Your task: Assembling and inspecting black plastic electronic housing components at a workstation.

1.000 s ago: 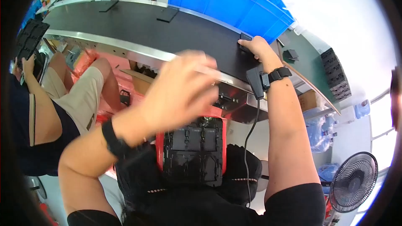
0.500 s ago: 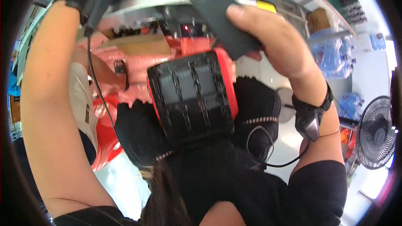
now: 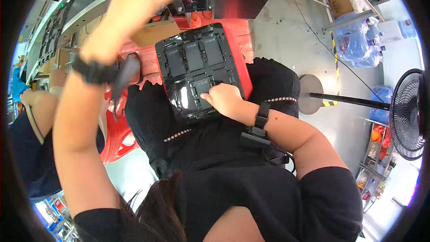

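A black plastic tray [image 3: 182, 82] with several compartments lies tilted over my lap, with a red part [image 3: 237, 58] under its right side. Flat dark rectangular pieces [image 3: 177, 60] sit in several of the compartments. My right hand [image 3: 226, 101] rests on the tray's lower right area, thumb reaching left and fingers curled under; what they hold, if anything, is hidden. My left hand [image 3: 127, 11] is raised at the upper left near a dark device with a small red light [image 3: 195, 1]. It is blurred, its thumb spread away from the fingers, and the fingertips run past the upper edge.
A black box [image 3: 242, 0] with a pale top stands ahead. Pink wrapping [image 3: 239, 30] and brown cardboard [image 3: 154, 35] lie beyond the tray. On the right are a fan [image 3: 406, 114] and wrapped water bottles [image 3: 358, 47]. Another person's leg [image 3: 42, 110] is at left.
My right hand, which held a flat black rectangular piece above the tray, has come down onto the tray. My left hand remains raised and has shifted right. The view has shifted.
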Motion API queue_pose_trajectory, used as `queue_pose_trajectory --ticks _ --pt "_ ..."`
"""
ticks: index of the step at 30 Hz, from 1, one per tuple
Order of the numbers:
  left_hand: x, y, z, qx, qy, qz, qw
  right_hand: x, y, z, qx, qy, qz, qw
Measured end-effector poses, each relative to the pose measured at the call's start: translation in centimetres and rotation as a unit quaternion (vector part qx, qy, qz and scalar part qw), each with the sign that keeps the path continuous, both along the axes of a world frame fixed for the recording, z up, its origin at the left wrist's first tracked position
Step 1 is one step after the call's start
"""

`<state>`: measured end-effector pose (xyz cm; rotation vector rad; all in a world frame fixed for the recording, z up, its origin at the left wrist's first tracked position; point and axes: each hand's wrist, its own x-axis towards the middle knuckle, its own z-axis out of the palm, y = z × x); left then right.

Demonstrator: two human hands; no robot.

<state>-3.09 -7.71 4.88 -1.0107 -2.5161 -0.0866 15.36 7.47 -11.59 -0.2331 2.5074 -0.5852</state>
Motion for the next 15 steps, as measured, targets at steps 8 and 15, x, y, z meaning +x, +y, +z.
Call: queue_pose_trajectory --ticks 8,15 --pt "17.0 -3.5 -12.3 0.008 -0.234 -0.040 0.971 -2.4 2.3 1.4 -0.180 -0.090 0.040 0.979" --pt "19.8 -5.8 -17.6 -0.012 -0.248 0.005 0.969 -8.4 2.1 17.2 -0.256 0.085 -0.027 0.963"
